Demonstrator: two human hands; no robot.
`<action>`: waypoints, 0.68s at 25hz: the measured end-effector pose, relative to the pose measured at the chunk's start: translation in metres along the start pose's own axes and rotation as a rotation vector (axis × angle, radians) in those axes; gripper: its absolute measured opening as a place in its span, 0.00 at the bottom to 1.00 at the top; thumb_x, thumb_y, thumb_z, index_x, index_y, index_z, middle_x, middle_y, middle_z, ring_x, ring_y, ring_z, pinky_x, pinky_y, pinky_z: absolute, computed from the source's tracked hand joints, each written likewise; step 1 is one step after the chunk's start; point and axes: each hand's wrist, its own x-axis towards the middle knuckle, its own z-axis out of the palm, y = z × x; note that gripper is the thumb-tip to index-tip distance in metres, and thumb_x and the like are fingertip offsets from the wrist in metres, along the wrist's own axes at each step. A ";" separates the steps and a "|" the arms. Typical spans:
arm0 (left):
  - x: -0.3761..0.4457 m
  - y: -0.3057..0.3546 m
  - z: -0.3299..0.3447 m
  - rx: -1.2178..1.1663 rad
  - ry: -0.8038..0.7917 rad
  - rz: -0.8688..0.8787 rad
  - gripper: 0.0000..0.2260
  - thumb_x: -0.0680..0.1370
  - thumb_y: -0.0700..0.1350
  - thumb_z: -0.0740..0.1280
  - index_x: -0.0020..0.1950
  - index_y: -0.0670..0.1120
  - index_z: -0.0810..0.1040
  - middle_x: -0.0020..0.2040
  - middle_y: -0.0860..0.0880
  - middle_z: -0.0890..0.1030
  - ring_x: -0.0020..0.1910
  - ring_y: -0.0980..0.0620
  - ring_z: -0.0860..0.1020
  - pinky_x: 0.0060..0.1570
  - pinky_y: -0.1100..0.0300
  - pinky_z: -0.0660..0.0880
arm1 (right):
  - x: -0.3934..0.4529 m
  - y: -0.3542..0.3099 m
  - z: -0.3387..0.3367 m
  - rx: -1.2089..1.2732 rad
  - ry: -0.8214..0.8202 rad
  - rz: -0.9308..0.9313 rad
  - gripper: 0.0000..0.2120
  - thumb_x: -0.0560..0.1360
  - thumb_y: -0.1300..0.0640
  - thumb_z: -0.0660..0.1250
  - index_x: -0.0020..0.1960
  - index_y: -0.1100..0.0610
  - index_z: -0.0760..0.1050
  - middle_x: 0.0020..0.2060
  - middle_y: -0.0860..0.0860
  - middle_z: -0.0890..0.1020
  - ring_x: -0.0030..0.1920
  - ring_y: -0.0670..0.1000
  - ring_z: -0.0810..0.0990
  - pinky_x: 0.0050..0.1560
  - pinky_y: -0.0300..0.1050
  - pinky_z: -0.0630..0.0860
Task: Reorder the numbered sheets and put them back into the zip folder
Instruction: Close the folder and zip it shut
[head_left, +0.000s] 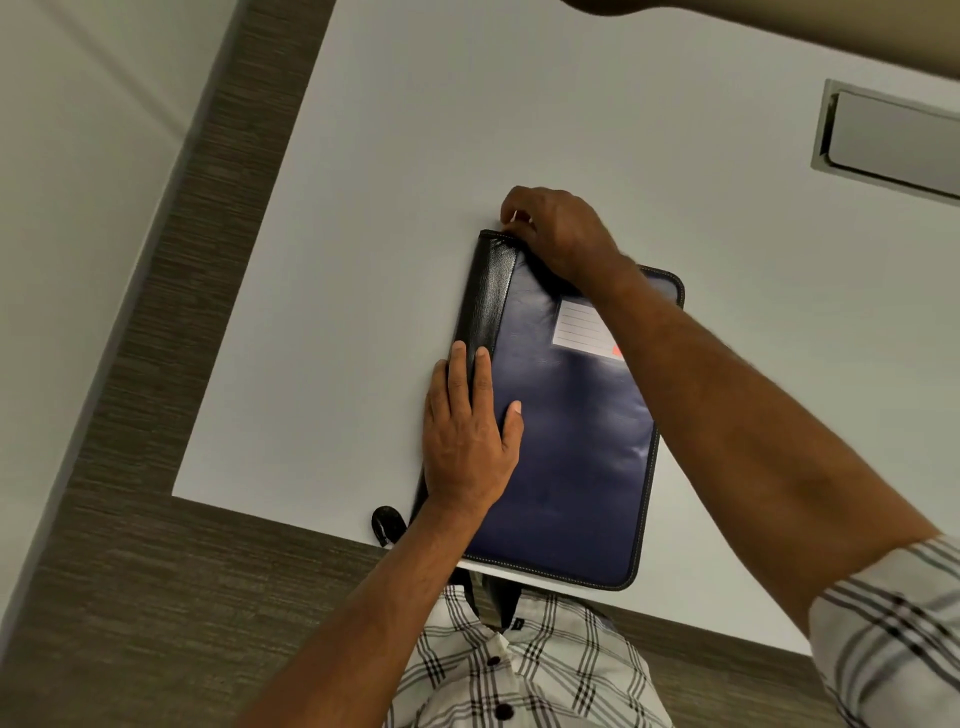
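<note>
A dark blue zip folder (571, 447) with a black spine strip lies closed on the white table (395, 171), its near end overhanging the table's front edge. A lined white label (582, 325) sits on its cover. My left hand (467, 426) presses flat on the folder's left side, fingers straight along the spine. My right hand (550, 228) is at the folder's far left corner, fingers curled and pinching something small there, likely the zipper pull, which is hidden. No numbered sheets are visible.
A recessed grey cable hatch (888, 140) is set into the table at the far right. A black strap loop (387, 522) hangs off the front edge beside the folder. Carpeted floor (156, 364) lies to the left and below.
</note>
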 end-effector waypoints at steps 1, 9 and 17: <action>0.000 0.000 -0.001 -0.004 -0.001 0.000 0.31 0.83 0.59 0.57 0.83 0.46 0.58 0.83 0.43 0.57 0.79 0.40 0.60 0.74 0.46 0.66 | -0.005 -0.001 0.000 0.017 0.026 0.027 0.08 0.82 0.53 0.65 0.59 0.53 0.79 0.52 0.53 0.84 0.51 0.56 0.81 0.50 0.50 0.75; 0.002 -0.008 -0.009 -0.084 -0.050 0.037 0.31 0.83 0.59 0.57 0.83 0.46 0.58 0.83 0.43 0.57 0.79 0.39 0.60 0.76 0.46 0.65 | -0.132 0.010 0.023 -0.109 0.381 0.321 0.25 0.78 0.49 0.66 0.74 0.55 0.74 0.75 0.58 0.73 0.75 0.64 0.71 0.73 0.60 0.65; -0.035 -0.023 -0.023 -0.265 -0.105 -0.002 0.33 0.82 0.53 0.65 0.83 0.46 0.56 0.82 0.41 0.56 0.79 0.41 0.59 0.76 0.44 0.64 | -0.311 -0.043 0.049 0.411 0.379 0.702 0.34 0.77 0.49 0.73 0.78 0.57 0.65 0.74 0.57 0.71 0.73 0.59 0.69 0.75 0.57 0.68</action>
